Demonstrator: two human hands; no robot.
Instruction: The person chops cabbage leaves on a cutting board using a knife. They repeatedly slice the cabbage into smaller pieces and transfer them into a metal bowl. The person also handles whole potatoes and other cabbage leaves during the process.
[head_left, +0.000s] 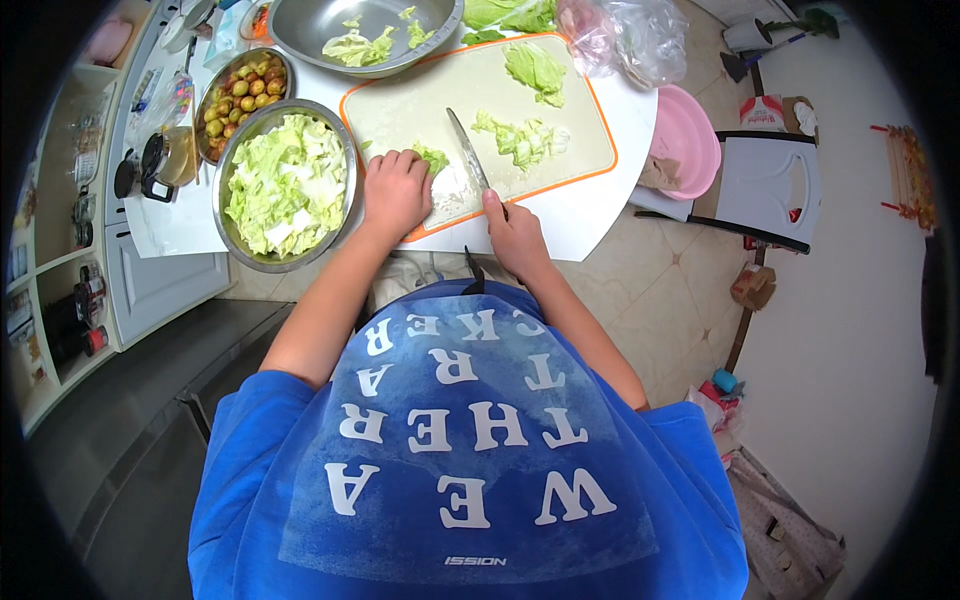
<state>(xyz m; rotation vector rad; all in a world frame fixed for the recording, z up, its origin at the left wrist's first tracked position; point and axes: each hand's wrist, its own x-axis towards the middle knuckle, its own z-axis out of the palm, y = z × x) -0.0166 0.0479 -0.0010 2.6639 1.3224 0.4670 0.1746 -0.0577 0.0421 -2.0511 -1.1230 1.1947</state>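
Observation:
My right hand (517, 234) grips the handle of a kitchen knife (466, 148), its blade angled up and left over the cutting board (405, 97) with an orange rim. Over the board's left part, my left hand (397, 189) has its fingers curled down on a piece of leafy cabbage (431, 157); how firmly they hold it is hidden. Right of the blade lies a pile of chopped cabbage (525, 142). A whole leaf (536, 71) rests near the board's far right corner. Beside my left wrist, a steel bowl (223, 214) is heaped with cut cabbage (289, 184).
A large steel basin (300, 34) with leaf scraps overlaps the board's far edge. Round fruits (244, 97) fill another bowl at left, near a glass pot (176, 156). Plastic bags (645, 41) lie at far right. A pink basin (701, 142) stands beyond the table's right edge.

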